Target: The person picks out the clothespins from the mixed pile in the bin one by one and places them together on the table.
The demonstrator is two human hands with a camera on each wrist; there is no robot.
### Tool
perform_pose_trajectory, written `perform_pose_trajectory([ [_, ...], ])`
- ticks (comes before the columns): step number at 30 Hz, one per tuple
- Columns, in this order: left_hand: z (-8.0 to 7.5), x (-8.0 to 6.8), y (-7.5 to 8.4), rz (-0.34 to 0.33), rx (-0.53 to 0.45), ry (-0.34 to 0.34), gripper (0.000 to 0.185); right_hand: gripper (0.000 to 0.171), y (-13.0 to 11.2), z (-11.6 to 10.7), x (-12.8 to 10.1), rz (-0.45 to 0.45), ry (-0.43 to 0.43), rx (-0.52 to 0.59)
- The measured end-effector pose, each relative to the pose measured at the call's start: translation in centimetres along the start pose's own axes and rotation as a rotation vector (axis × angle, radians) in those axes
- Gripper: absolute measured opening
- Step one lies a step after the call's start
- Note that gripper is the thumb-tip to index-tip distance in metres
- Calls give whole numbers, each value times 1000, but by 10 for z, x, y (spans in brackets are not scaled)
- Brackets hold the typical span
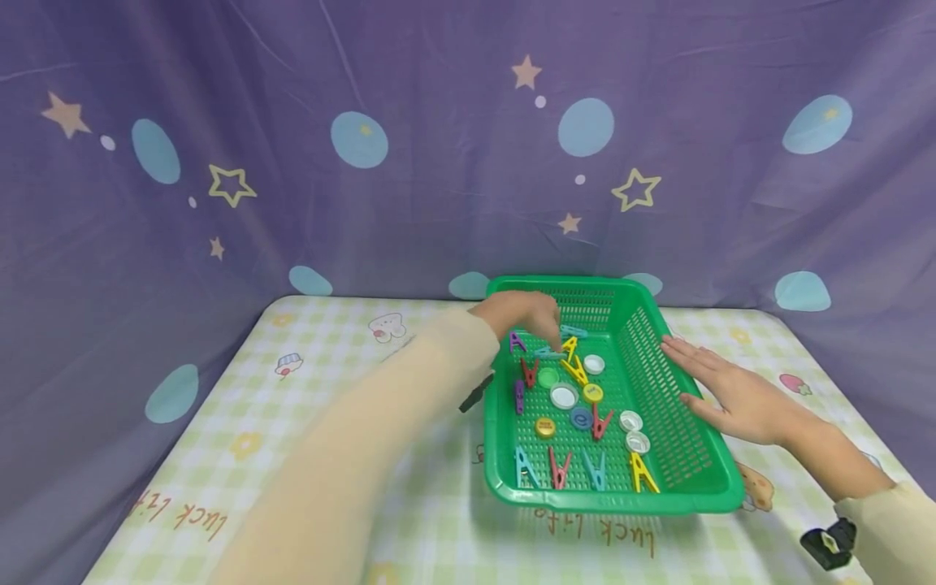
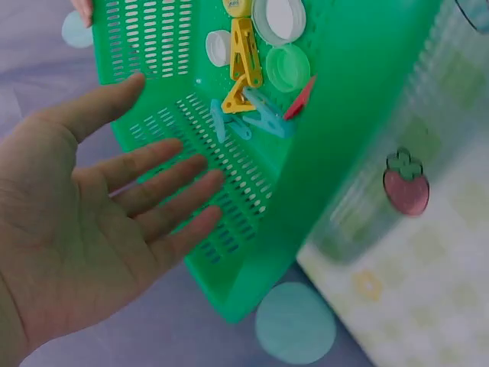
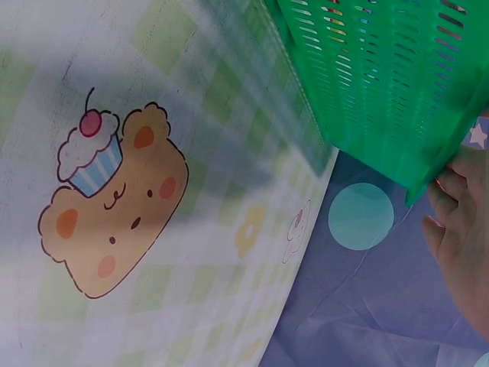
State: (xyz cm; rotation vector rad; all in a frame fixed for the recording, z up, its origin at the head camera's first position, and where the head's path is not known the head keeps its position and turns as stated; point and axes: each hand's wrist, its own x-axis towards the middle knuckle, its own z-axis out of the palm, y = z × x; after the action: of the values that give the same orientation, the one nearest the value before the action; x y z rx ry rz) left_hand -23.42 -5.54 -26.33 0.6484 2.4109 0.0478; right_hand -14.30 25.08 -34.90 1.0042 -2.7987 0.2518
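A green plastic basket (image 1: 607,505) with slotted walls sits on the table, holding several clothespins and bottle caps. My left hand (image 1: 528,313) reaches in over its far left part; the left wrist view shows the palm (image 2: 84,214) with fingers spread and nothing held. Closest to that hand are a yellow clothespin (image 1: 574,370) and a blue clothespin (image 1: 548,353). Nearby lie a green cap (image 1: 548,378) and a white cap (image 1: 564,396). My right hand (image 1: 738,396) has its fingers extended against the basket's right rim; the right wrist view shows its fingertips at the edge.
A checked tablecloth (image 1: 292,439) with cartoon prints covers the table. Behind it hangs a purple curtain (image 1: 453,179) with stars and blue ovals. Along the basket's near side lie red, blue and yellow clothespins (image 1: 640,473). A dark strap (image 1: 829,543) circles the right wrist.
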Motion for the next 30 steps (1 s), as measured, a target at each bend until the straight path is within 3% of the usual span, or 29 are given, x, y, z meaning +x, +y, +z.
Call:
perform_pose_trajectory([
  [6,3,14,0,-113,-261,-97,70,68,1,0,-1,4,6,3],
  [10,5,18,0,-181,-294,-130,69,68,0,1,-1,-1,9,7],
  [18,13,16,13,-248,-120,-293,40,68,0,0,-1,-5,22,11],
  [22,18,9,25,-340,-93,-281,28,68,0,0,-1,0,18,16],
  [25,22,1,31,-373,-46,-221,20,68,1,1,-2,5,19,19],
  [30,29,-4,35,-363,163,-165,12,68,1,3,-2,11,22,24],
])
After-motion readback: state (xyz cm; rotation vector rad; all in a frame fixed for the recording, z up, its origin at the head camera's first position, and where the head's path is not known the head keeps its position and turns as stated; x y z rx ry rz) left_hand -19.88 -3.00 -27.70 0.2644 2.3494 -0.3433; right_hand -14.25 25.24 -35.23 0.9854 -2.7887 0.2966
